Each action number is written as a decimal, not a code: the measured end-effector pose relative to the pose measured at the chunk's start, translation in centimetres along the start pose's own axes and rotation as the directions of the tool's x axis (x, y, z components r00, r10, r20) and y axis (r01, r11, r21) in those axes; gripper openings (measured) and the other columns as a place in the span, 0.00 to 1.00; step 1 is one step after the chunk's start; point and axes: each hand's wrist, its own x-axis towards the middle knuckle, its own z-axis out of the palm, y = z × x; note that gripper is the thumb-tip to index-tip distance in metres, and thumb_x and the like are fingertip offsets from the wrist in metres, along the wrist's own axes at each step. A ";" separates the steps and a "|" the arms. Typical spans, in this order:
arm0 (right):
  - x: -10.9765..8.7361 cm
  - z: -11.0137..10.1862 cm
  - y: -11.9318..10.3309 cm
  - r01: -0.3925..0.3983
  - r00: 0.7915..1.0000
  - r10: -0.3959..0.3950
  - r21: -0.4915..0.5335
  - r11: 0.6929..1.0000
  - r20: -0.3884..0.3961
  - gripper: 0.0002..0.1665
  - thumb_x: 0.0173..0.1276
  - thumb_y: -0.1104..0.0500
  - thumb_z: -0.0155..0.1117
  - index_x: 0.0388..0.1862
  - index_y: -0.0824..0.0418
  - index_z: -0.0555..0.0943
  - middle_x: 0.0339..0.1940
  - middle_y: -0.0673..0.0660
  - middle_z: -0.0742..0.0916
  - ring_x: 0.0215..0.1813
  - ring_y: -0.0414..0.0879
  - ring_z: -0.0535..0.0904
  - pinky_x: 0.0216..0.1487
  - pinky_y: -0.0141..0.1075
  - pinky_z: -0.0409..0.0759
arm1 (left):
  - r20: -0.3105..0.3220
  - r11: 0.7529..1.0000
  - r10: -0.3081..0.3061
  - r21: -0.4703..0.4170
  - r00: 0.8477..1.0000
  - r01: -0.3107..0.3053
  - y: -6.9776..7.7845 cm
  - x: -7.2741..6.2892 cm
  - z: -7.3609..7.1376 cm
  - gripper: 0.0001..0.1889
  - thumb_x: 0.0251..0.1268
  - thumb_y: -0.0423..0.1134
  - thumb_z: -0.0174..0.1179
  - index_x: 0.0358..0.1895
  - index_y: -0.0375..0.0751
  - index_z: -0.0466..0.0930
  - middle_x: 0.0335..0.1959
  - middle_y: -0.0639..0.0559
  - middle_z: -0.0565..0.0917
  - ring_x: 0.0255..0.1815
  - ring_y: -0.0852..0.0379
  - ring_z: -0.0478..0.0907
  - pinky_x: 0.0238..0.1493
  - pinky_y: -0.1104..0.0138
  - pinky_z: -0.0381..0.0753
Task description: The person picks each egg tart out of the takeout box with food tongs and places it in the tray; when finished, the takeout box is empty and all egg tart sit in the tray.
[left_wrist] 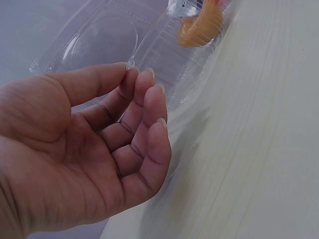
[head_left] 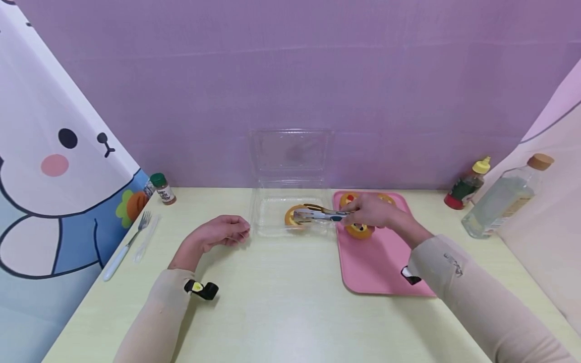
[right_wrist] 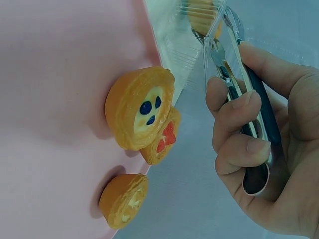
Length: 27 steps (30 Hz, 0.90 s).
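My right hand (head_left: 369, 212) grips metal tongs (right_wrist: 254, 92) with dark handle inlays, reaching left over the pink tray's edge. The tongs' tips are at an egg tart (head_left: 290, 217) inside the clear hinged plastic container (head_left: 268, 222); whether they still clamp it is hard to tell through the plastic. The container's lid (head_left: 290, 151) stands raised at the back. Beside the container's left wall, my left hand (left_wrist: 94, 144) has loosely curled fingers, thumb tip close to the index finger. Nothing shows in its palm, and I cannot tell whether the fingertips touch the plastic.
Several tarts, including one with blueberries (right_wrist: 142, 109) and one with red fruit (right_wrist: 164, 139), sit on the pink tray (head_left: 376, 272). Right of it stand a red sauce bottle (head_left: 465, 189) and a large clear bottle (head_left: 501, 201). At left are a spice jar (head_left: 163, 189), fork (head_left: 127, 247) and clear plastic strip (head_left: 147, 239).
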 end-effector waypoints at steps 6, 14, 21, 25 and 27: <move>-0.1 0.0 0.1 0.001 1.000 -0.001 0.026 1.000 -0.004 0.25 0.70 0.52 0.66 0.62 0.60 0.81 0.24 0.56 0.82 0.16 0.42 0.66 0.19 0.33 0.65 | 0.006 1.000 0.013 0.009 1.000 -0.013 -0.1 0.0 -0.1 0.17 0.77 0.44 0.53 0.51 0.29 0.75 0.38 0.52 0.81 0.40 0.56 0.79 0.45 0.64 0.79; -0.1 -0.1 0.2 -0.023 0.999 0.025 0.038 0.999 -0.027 0.28 0.69 0.50 0.67 0.66 0.59 0.79 0.28 0.59 0.84 0.16 0.43 0.67 0.19 0.33 0.65 | 0.004 1.000 0.008 0.003 1.000 -0.008 -0.1 -0.1 -0.1 0.17 0.77 0.44 0.53 0.52 0.29 0.75 0.38 0.52 0.81 0.40 0.56 0.78 0.45 0.64 0.78; -0.3 -0.3 0.0 -0.035 0.999 0.036 0.037 0.999 -0.041 0.28 0.68 0.48 0.67 0.65 0.56 0.80 0.16 0.48 0.73 0.15 0.42 0.66 0.19 0.33 0.65 | 0.006 1.000 0.013 -0.001 1.000 -0.013 -0.2 0.0 -0.1 0.17 0.77 0.44 0.54 0.51 0.29 0.75 0.38 0.53 0.81 0.39 0.56 0.78 0.45 0.64 0.78; -0.6 -0.6 0.0 -0.035 0.998 0.038 0.055 0.998 -0.053 0.27 0.67 0.47 0.68 0.63 0.53 0.82 0.17 0.48 0.74 0.16 0.43 0.66 0.19 0.34 0.63 | 0.007 1.000 0.010 -0.002 1.000 -0.010 -0.1 -0.1 -0.1 0.17 0.77 0.44 0.54 0.51 0.29 0.75 0.38 0.53 0.81 0.39 0.56 0.78 0.45 0.64 0.78; -0.7 -0.7 0.0 -0.031 0.997 0.036 0.075 0.997 -0.062 0.26 0.67 0.47 0.68 0.63 0.53 0.82 0.17 0.48 0.74 0.15 0.43 0.66 0.19 0.34 0.63 | 0.007 1.000 0.010 -0.003 1.000 -0.010 -0.1 -0.1 -0.1 0.17 0.77 0.43 0.54 0.51 0.29 0.75 0.37 0.53 0.81 0.39 0.56 0.78 0.45 0.64 0.78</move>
